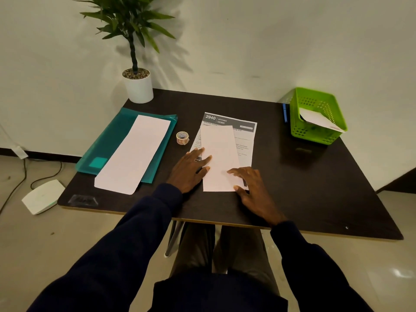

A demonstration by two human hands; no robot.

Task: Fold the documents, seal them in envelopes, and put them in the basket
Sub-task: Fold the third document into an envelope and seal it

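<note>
A folded white document [219, 154] lies lengthwise on top of a printed sheet headed "2940 KITCHEN" [244, 129] in the middle of the dark table. My left hand [190, 168] presses flat on the folded document's left edge with straight fingers. My right hand [251, 188] rests on its lower right corner, fingers spread. A long white envelope [132, 154] lies on a teal folder [108, 140] at the left. A roll of stickers [182, 138] stands between folder and sheet. The green basket [299, 129] at the far right holds a white envelope [319, 119].
A potted plant [138, 86] stands at the table's back left corner. A blue pen [285, 112] lies beside the basket. The table's front edge [202, 219] runs just below my hands. A white device [42, 195] and cables sit on the floor at the left.
</note>
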